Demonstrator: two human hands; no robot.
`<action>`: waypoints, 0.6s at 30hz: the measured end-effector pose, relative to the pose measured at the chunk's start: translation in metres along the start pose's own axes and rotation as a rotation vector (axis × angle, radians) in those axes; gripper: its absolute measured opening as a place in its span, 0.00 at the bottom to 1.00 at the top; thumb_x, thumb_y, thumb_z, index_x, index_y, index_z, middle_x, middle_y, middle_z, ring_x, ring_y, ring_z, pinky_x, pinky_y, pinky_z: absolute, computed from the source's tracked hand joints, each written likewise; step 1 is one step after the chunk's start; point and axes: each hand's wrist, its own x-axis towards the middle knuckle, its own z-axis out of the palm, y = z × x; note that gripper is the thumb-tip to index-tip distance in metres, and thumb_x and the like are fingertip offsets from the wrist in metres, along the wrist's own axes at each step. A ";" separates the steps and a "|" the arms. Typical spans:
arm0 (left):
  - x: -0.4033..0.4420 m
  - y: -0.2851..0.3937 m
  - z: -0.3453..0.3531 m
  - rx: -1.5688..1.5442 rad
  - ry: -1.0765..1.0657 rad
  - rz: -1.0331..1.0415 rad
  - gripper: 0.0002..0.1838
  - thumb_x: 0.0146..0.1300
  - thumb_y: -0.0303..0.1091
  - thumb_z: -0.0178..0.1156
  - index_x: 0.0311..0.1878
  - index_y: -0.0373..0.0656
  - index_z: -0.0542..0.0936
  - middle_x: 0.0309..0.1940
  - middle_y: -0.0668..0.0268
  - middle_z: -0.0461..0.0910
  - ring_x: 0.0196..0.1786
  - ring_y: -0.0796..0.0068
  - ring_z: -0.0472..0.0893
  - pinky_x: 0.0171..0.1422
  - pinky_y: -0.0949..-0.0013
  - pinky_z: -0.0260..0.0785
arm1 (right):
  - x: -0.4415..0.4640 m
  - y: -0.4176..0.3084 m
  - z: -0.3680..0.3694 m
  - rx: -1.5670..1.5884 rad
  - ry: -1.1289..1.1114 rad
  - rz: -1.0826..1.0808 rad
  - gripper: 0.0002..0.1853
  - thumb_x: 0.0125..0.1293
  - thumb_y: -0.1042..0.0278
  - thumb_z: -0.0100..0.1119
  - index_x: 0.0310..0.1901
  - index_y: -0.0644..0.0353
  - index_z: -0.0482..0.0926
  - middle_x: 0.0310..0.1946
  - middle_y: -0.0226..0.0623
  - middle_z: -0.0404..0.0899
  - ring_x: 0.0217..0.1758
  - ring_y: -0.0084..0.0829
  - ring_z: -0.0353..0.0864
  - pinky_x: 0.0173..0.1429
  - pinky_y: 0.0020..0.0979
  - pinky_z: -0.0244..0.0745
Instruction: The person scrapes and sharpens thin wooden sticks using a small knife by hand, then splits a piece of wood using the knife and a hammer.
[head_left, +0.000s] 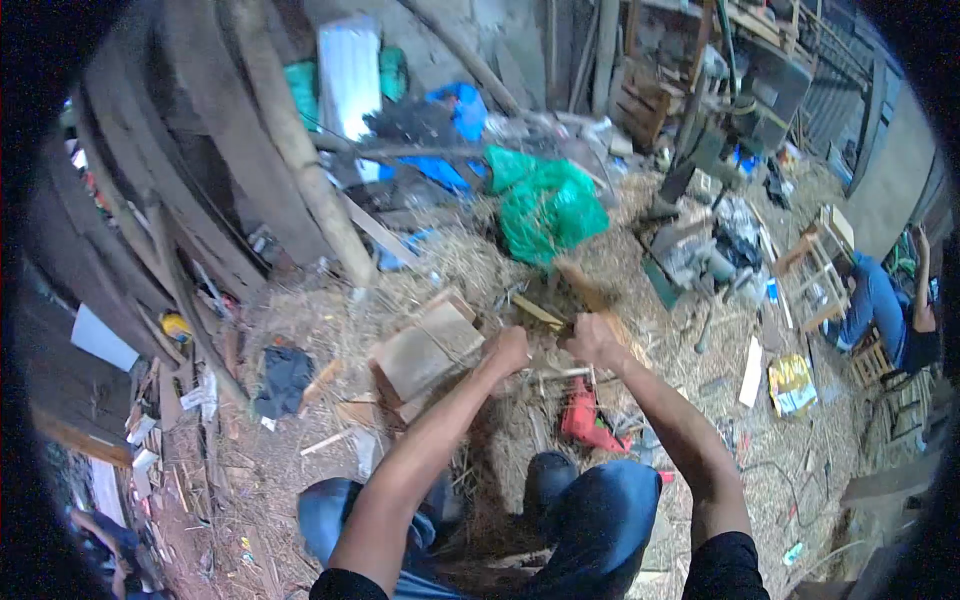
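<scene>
My left hand (507,352) is closed in front of me, beside a wooden box or stacked boards (425,350). A hand's width to the right, my right hand (595,342) is closed too. Whatever the fingers grip is too small or blurred to name. Just beyond the hands lies a yellowish wood strip (537,312), and a blurred brown wooden piece (585,290) shows past my right hand. Below my right hand a red power tool (585,412) rests on the straw near my knees.
A green plastic bag (550,205) lies ahead on the straw-covered ground. Dark cloth (284,382) and wood scraps lie left. To the right are a yellow packet (792,385), a wooden frame (815,280) and another person in jeans (868,300). Wooden poles (300,150) line the left wall.
</scene>
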 end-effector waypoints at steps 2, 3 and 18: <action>-0.025 0.000 -0.046 0.021 0.122 -0.015 0.08 0.50 0.31 0.59 0.29 0.35 0.81 0.31 0.45 0.80 0.35 0.47 0.81 0.41 0.53 0.73 | 0.001 -0.024 -0.010 -0.035 -0.015 -0.078 0.19 0.51 0.53 0.63 0.29 0.66 0.80 0.25 0.56 0.77 0.31 0.53 0.79 0.35 0.45 0.74; -0.038 -0.004 -0.069 -0.044 0.179 -0.002 0.08 0.49 0.32 0.60 0.29 0.37 0.81 0.30 0.46 0.80 0.35 0.49 0.81 0.40 0.53 0.73 | 0.010 -0.031 -0.001 -0.005 -0.009 -0.121 0.22 0.50 0.51 0.62 0.30 0.68 0.80 0.28 0.58 0.78 0.35 0.53 0.80 0.39 0.45 0.75; -0.143 -0.108 -0.159 -0.403 0.977 0.018 0.15 0.53 0.31 0.65 0.43 0.37 0.79 0.36 0.52 0.81 0.40 0.59 0.82 0.44 0.63 0.71 | -0.030 -0.145 0.151 0.049 -0.033 0.154 0.27 0.57 0.41 0.56 0.38 0.63 0.80 0.34 0.53 0.81 0.40 0.54 0.80 0.46 0.47 0.74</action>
